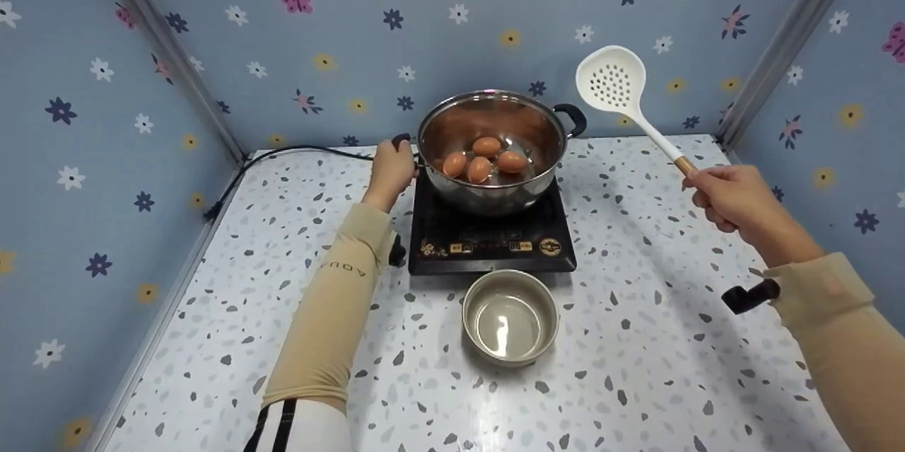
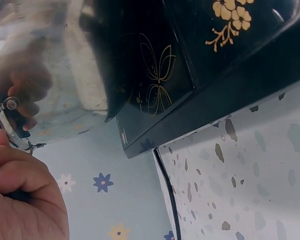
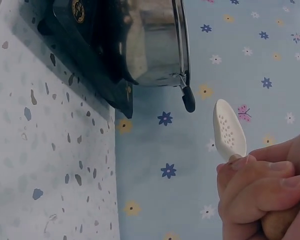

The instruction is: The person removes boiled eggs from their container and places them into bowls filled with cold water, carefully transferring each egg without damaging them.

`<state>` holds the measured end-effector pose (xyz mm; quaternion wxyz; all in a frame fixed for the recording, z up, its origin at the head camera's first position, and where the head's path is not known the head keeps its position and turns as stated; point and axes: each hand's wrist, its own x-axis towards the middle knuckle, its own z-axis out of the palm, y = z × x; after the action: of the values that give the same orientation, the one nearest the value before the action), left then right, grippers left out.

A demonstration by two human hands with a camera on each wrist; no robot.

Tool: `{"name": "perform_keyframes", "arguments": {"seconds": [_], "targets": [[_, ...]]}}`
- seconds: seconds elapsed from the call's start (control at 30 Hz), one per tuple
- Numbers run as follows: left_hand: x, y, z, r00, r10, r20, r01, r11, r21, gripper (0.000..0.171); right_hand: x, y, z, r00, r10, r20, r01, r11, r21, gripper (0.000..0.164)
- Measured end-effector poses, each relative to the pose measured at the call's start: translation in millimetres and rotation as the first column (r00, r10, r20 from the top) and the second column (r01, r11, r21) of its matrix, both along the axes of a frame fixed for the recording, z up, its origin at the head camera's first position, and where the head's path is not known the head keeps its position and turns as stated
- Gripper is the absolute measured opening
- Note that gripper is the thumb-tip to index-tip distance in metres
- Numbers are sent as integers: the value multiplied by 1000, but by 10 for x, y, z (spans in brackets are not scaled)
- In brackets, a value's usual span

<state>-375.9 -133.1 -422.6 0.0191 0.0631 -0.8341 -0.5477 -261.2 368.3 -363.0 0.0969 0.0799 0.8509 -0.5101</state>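
So the left hand [image 1: 393,169] has its fingers curled round the near-left handle of the steel pot [image 1: 495,199], and the right hand [image 1: 735,201] is gripping a white slotted spoon [image 1: 622,95] by its handle, up in the air right of the pot. Four brown eggs [image 1: 486,147] sit bunched inside the pot, which is on a black cooker [image 1: 493,257]. My worry: with just one hand on the pot, a tug or a bump from the spoon could slide or tip it. The spoon's head looks pretty shallow, so a tilted lift could let an egg roll off and crack on the tabletop [image 1: 636,367] or the bare bowl [image 1: 523,325] just in front. Can't tell if the cooker's on, but if it is, burnt fingers are possible too.
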Motion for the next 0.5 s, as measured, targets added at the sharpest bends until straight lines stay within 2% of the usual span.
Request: {"name": "perform_keyframes", "arguments": {"seconds": [0.2, 0.5], "targets": [[3, -6, 9, 1000, -12, -3, 12, 1000, -25, 43, -20, -53, 99, 1000, 11, -10, -11, 1000, 25, 28], [17, -19, 37, 999, -43, 23, 43, 998, -42, 53, -81, -172, 284, 998, 65, -9, -63, 992, 110, 46]]}}
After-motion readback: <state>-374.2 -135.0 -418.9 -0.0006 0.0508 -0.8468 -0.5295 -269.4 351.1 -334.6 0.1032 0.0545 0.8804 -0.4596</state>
